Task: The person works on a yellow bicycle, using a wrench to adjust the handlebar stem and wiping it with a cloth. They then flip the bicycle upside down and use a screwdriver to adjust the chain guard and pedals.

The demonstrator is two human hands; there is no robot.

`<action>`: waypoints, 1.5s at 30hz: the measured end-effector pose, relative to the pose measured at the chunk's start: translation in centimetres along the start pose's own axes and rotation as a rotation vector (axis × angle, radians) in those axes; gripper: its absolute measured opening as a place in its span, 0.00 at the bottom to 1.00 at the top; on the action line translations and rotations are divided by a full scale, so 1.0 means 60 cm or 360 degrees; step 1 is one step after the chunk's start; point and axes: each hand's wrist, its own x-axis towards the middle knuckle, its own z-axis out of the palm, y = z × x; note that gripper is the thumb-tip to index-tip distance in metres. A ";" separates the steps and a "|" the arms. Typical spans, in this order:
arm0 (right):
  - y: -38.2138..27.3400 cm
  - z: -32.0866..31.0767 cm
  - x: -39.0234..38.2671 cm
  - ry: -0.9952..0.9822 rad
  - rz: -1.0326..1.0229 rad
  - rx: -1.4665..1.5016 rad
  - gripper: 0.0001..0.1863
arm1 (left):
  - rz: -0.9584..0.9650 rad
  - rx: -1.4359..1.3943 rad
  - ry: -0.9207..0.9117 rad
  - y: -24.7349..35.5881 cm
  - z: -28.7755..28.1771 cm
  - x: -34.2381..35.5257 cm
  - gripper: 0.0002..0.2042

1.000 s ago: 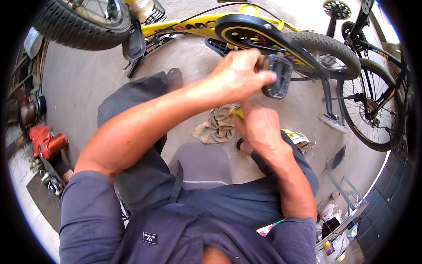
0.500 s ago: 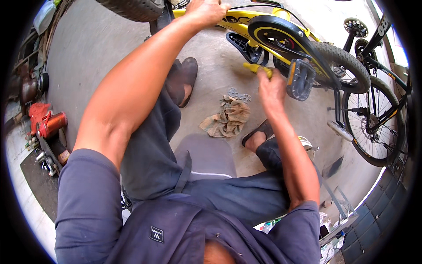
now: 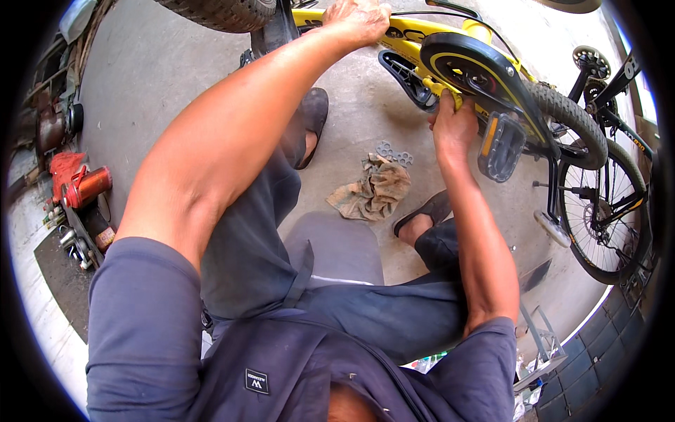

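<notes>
Bright daylight, washed-out floor (image 3: 545, 42) at upper right, soft shadows, curved fisheye edges, black corners

"Where's the left hand (image 3: 357, 20) gone?"
"From the pedal (image 3: 501, 146) — onto the yellow frame (image 3: 406, 48)."
"And the right hand (image 3: 454, 130)?"
"From near the rag (image 3: 383, 186) to the chain guard (image 3: 457, 43), yellow tool (image 3: 441, 89) raised — whether touching, I can't tell."

Blk bike (image 3: 596, 213) at R, orange cyl. (image 3: 91, 187) far L

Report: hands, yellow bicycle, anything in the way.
Left hand on yellow bicycle frame; right hand holding slim yellow object near black chain guard. Black rectangular pedal close beside right wrist.
</notes>
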 end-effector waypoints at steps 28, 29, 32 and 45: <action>-0.010 0.024 -0.004 -0.0074 -0.0120 0.0039 0.17 | 0.0095 0.0020 0.0017 0.003 0.002 0.006 0.11; -0.010 0.026 -0.004 -0.0067 -0.0123 0.0036 0.17 | 0.0039 -0.0004 -0.0076 0.009 -0.006 0.005 0.11; 0.020 0.034 0.008 0.0063 -0.0424 -0.0148 0.18 | -0.0044 -0.0126 0.0038 0.020 -0.010 -0.001 0.12; -0.047 0.027 -0.023 -0.0132 -0.0655 -0.0709 0.23 | -0.0251 -0.0287 -0.0197 0.026 -0.030 -0.005 0.12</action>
